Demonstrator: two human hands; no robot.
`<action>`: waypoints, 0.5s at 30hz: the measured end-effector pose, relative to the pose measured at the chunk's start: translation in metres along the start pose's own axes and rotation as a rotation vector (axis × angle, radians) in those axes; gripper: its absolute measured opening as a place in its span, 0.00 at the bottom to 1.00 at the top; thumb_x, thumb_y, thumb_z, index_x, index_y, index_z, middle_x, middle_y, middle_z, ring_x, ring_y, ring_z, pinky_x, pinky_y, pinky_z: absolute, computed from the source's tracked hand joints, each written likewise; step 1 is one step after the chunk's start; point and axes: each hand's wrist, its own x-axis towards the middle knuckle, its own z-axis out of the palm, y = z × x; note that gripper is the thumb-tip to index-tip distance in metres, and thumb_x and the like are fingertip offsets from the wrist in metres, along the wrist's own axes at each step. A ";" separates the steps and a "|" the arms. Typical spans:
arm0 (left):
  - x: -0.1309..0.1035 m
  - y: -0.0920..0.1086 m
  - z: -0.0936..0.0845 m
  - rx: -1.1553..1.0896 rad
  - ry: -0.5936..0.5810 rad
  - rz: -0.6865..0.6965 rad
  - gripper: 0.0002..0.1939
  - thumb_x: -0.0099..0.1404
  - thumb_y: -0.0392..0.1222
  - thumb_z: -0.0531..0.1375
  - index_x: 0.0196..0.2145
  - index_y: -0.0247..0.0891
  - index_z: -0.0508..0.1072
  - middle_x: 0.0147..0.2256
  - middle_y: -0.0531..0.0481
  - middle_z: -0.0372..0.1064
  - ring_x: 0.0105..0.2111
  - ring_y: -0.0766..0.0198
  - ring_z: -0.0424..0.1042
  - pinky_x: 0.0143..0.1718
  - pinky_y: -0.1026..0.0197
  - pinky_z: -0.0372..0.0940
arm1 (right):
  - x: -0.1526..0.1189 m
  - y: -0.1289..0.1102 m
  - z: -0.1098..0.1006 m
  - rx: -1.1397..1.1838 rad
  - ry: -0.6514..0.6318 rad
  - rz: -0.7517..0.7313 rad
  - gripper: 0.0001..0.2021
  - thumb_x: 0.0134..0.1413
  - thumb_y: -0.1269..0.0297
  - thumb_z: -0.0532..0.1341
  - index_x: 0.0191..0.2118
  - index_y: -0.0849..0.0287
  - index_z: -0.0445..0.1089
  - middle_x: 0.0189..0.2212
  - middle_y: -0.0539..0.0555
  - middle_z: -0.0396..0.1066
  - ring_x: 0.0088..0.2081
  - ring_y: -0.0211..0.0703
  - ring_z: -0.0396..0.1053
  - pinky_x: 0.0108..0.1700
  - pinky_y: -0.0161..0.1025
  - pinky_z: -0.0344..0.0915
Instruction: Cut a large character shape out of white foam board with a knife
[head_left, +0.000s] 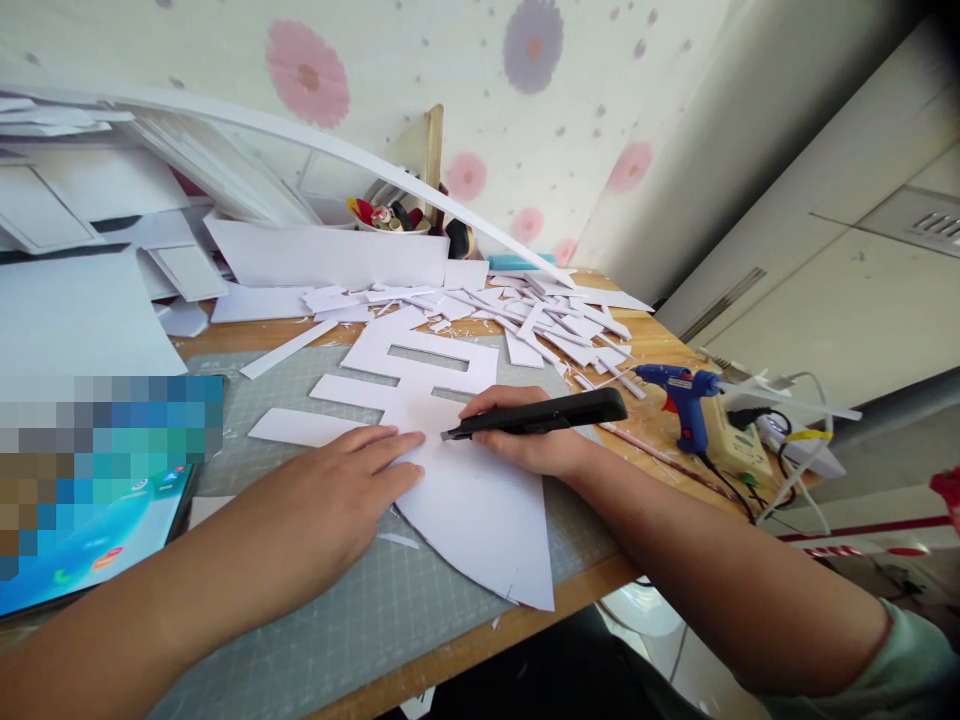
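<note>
A white foam board piece (480, 520) with rectangular slots and a curved lower edge lies on the grey cutting mat (300, 630). My left hand (352, 490) rests flat on its left side, fingers stretched out over the board. In my right hand (517, 430) is a black utility knife (555, 410), its short blade pointing left at the board's surface near my left fingertips. Whether the blade tip touches the board I cannot tell. A thin white offcut (397, 540) lies on the mat below my left hand.
White scraps (547, 320) are heaped along the back of the wooden table (667, 345). A blue glue gun (682, 395) stands at the right beside a power strip (739, 440) with cables. At the left lies a tablet (150, 530), partly blurred. Larger white boards (67, 300) stand behind it.
</note>
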 end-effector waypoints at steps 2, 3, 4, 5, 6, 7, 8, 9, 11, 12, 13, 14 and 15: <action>0.000 0.000 -0.001 0.006 -0.011 -0.003 0.28 0.57 0.26 0.53 0.51 0.45 0.76 0.61 0.45 0.65 0.60 0.48 0.65 0.60 0.42 0.63 | -0.001 0.000 0.000 0.001 0.005 -0.004 0.12 0.50 0.69 0.62 0.42 0.57 0.75 0.36 0.51 0.77 0.38 0.42 0.74 0.41 0.38 0.71; 0.001 0.000 -0.001 0.009 -0.016 -0.001 0.28 0.57 0.26 0.52 0.51 0.45 0.76 0.61 0.45 0.65 0.60 0.47 0.65 0.59 0.42 0.64 | -0.001 0.000 -0.001 0.002 0.011 -0.002 0.12 0.50 0.69 0.62 0.42 0.57 0.75 0.36 0.51 0.77 0.37 0.42 0.74 0.40 0.38 0.71; 0.001 0.000 -0.002 0.014 -0.021 0.000 0.28 0.57 0.26 0.52 0.51 0.44 0.76 0.61 0.44 0.65 0.60 0.47 0.65 0.59 0.42 0.64 | -0.001 0.000 -0.001 0.002 0.018 0.001 0.11 0.49 0.69 0.62 0.41 0.57 0.75 0.36 0.51 0.77 0.37 0.42 0.74 0.40 0.38 0.71; 0.001 0.000 -0.002 0.019 -0.027 0.001 0.28 0.57 0.26 0.52 0.51 0.44 0.76 0.61 0.44 0.65 0.60 0.46 0.65 0.59 0.41 0.64 | -0.002 0.000 -0.001 0.002 0.023 0.004 0.11 0.49 0.69 0.63 0.41 0.57 0.75 0.35 0.51 0.77 0.37 0.42 0.74 0.40 0.38 0.71; 0.002 0.000 -0.002 0.027 -0.032 0.005 0.28 0.57 0.26 0.52 0.52 0.44 0.76 0.61 0.43 0.65 0.60 0.46 0.65 0.58 0.40 0.65 | -0.002 0.000 -0.001 0.001 0.027 0.007 0.11 0.49 0.69 0.63 0.41 0.56 0.75 0.35 0.51 0.77 0.36 0.42 0.74 0.40 0.38 0.71; 0.002 0.000 -0.003 0.037 -0.040 0.007 0.28 0.57 0.26 0.52 0.52 0.44 0.76 0.61 0.43 0.65 0.60 0.45 0.65 0.58 0.39 0.65 | -0.002 0.000 -0.001 0.000 0.031 0.011 0.11 0.49 0.69 0.63 0.41 0.56 0.75 0.35 0.51 0.77 0.36 0.41 0.74 0.40 0.38 0.71; 0.002 0.000 -0.003 0.048 -0.045 0.010 0.28 0.58 0.26 0.52 0.52 0.43 0.76 0.62 0.42 0.64 0.60 0.45 0.65 0.58 0.39 0.65 | -0.003 0.000 0.000 -0.002 0.035 0.015 0.11 0.48 0.70 0.63 0.40 0.56 0.75 0.35 0.50 0.77 0.36 0.41 0.74 0.39 0.38 0.71; 0.002 0.001 -0.004 0.058 -0.049 0.013 0.28 0.58 0.27 0.51 0.52 0.43 0.76 0.62 0.42 0.64 0.60 0.44 0.65 0.57 0.38 0.65 | -0.003 0.000 0.000 -0.003 0.041 0.018 0.11 0.48 0.70 0.63 0.40 0.56 0.75 0.35 0.50 0.77 0.36 0.41 0.74 0.39 0.38 0.71; 0.002 0.001 -0.005 0.074 -0.053 0.018 0.29 0.58 0.27 0.51 0.53 0.43 0.75 0.62 0.41 0.64 0.61 0.44 0.65 0.57 0.37 0.66 | -0.004 -0.001 0.001 -0.005 0.056 0.026 0.11 0.48 0.70 0.63 0.40 0.56 0.75 0.34 0.50 0.77 0.35 0.41 0.73 0.39 0.38 0.71; 0.002 0.001 -0.005 0.078 -0.053 0.020 0.29 0.59 0.27 0.50 0.53 0.43 0.75 0.62 0.41 0.63 0.61 0.44 0.65 0.57 0.37 0.66 | -0.004 -0.001 0.001 -0.008 0.065 0.029 0.11 0.48 0.70 0.62 0.39 0.56 0.75 0.34 0.50 0.77 0.35 0.41 0.73 0.38 0.37 0.70; 0.002 0.001 -0.006 0.080 -0.056 0.023 0.29 0.59 0.27 0.50 0.53 0.43 0.75 0.62 0.41 0.64 0.60 0.44 0.65 0.57 0.37 0.66 | -0.004 -0.001 0.001 -0.012 0.074 0.032 0.10 0.48 0.70 0.62 0.39 0.56 0.75 0.34 0.50 0.77 0.35 0.41 0.73 0.38 0.37 0.70; 0.002 0.001 -0.006 0.080 -0.063 0.026 0.28 0.59 0.27 0.50 0.53 0.43 0.75 0.62 0.41 0.64 0.60 0.44 0.65 0.57 0.37 0.66 | -0.005 -0.002 0.002 -0.017 0.083 0.034 0.10 0.47 0.70 0.62 0.38 0.57 0.75 0.33 0.50 0.77 0.34 0.41 0.73 0.38 0.37 0.70; 0.002 0.001 -0.006 0.082 -0.069 0.026 0.28 0.59 0.27 0.50 0.53 0.43 0.75 0.62 0.41 0.64 0.60 0.44 0.65 0.57 0.38 0.66 | -0.005 -0.002 0.002 -0.022 0.091 0.036 0.10 0.47 0.70 0.62 0.38 0.57 0.74 0.33 0.50 0.77 0.34 0.41 0.73 0.38 0.37 0.70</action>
